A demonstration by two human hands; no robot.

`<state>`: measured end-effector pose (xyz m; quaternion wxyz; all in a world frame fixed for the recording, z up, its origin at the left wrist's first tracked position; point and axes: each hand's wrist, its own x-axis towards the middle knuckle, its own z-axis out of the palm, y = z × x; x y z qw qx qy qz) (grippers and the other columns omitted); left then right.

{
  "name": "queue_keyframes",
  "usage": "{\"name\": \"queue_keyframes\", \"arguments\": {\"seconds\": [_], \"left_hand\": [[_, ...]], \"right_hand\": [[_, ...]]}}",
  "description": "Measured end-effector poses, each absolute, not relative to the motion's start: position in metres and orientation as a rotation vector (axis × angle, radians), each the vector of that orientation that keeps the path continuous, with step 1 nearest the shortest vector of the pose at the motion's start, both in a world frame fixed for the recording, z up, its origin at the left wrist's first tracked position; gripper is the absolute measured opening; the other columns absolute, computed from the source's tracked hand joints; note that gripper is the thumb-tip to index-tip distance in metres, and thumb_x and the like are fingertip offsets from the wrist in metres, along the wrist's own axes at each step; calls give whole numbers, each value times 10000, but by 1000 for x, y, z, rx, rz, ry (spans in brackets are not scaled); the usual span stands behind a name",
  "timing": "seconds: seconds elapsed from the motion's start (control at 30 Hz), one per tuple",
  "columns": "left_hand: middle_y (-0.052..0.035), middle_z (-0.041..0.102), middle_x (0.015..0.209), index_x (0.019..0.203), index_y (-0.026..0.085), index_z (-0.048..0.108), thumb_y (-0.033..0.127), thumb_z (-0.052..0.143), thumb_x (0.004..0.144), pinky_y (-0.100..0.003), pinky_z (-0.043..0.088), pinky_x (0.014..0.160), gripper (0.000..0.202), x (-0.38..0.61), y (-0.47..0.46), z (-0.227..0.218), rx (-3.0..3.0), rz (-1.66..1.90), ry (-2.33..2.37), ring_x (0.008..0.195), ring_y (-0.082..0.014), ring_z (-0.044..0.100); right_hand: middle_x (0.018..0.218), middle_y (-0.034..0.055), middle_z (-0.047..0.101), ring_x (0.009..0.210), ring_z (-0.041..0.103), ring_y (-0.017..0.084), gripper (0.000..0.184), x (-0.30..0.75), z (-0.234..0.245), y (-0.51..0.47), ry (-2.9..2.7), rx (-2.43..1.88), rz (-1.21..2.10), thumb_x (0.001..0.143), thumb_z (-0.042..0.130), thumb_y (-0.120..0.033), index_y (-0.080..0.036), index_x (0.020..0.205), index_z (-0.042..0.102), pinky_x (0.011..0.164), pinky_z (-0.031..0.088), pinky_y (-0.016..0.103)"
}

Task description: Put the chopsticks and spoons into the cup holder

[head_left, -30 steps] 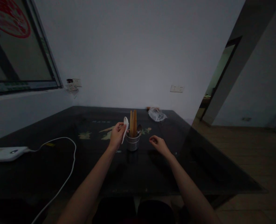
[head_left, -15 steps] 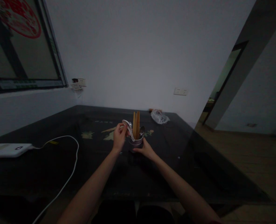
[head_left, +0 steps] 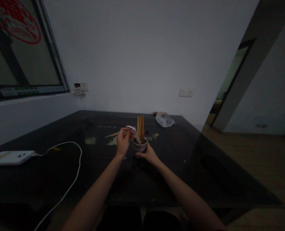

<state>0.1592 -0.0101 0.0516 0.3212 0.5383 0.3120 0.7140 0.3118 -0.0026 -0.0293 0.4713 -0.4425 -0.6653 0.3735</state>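
My left hand [head_left: 123, 141] is closed on a white soup spoon [head_left: 134, 131], holding it by the bowl end. The spoon slants down to the right, its handle tip at the rim of a utensil cup [head_left: 139, 147]. Wooden chopsticks [head_left: 140, 128] stand upright in that cup, and a metal spoon [head_left: 146, 134] leans at its right side. Around the cup's lower right side my right hand [head_left: 151, 154] is wrapped, thumb across the front. Some of the cup's far side is hidden.
On the dark table [head_left: 181, 179] a clear plastic bag [head_left: 164, 120] lies near the wall. A white power bank [head_left: 11, 158] sits at the left, its white cable [head_left: 78, 163] curving over the front edge. Wall sockets [head_left: 185, 93] are behind the table.
The soup spoon has tilted flatter, and its handle tip has shifted slightly right and up to the cup's rim. My right hand keeps its hold on the cup.
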Motion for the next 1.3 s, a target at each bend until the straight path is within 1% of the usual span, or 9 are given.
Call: {"name": "queue_keyframes", "arguments": {"seconds": [0.13,0.3,0.47,0.57,0.73,1.0,1.2,1.3], "left_hand": [[7,606,655,814,170,560,395,568,832,-225,447,592,226,160,-9,48,1587,1779,910,609,-132,598],[-8,611,730,774,174,621,356,577,826,-243,423,641,194,160,-8,45,1868,1728,1115,683,-143,564],[-24,580,774,739,183,646,315,589,818,-275,407,713,164,156,-2,40,2079,1687,1242,785,-168,544],[-20,555,743,724,184,657,306,610,798,-278,401,697,150,155,3,35,2068,1638,1298,767,-169,535],[-7,517,673,707,189,677,309,637,766,-273,374,650,139,154,9,30,2044,1508,1420,709,-165,508],[-17,564,716,698,180,657,293,607,769,-272,365,665,143,151,10,29,2102,1377,1470,732,-166,511],[0,542,722,765,180,613,263,628,727,-261,364,644,92,156,6,33,2099,1458,1372,692,-153,489],[15,510,715,824,180,594,236,623,719,-249,359,629,122,158,3,35,2099,1498,1309,678,-144,477]], "right_hand": [[1226,126,595,1151,548,267,889,314,-27,-5,-1643,-1073,927,526,826,-310,-156,1288,397,990,413,411],[1195,111,613,1138,560,271,894,315,-26,-8,-1653,-1098,925,530,826,-320,-185,1300,391,980,421,429],[1191,120,612,1131,563,278,851,317,-26,-10,-1653,-1112,915,510,831,-308,-171,1254,441,977,423,434],[1206,128,602,1136,558,275,834,318,-26,-11,-1657,-1087,926,516,828,-311,-163,1244,450,979,422,426],[1227,136,587,1157,541,283,860,320,-27,-10,-1680,-1086,911,514,832,-327,-161,1260,437,987,411,439],[1216,131,595,1136,552,276,847,322,-28,-9,-1678,-1110,911,500,841,-333,-160,1236,460,984,414,431],[1200,122,605,1126,559,271,826,323,-26,-11,-1677,-1104,926,516,831,-319,-165,1238,461,976,422,430],[1197,116,607,1131,557,273,829,323,-26,-12,-1679,-1104,915,518,830,-324,-173,1245,462,977,419,434]]}}
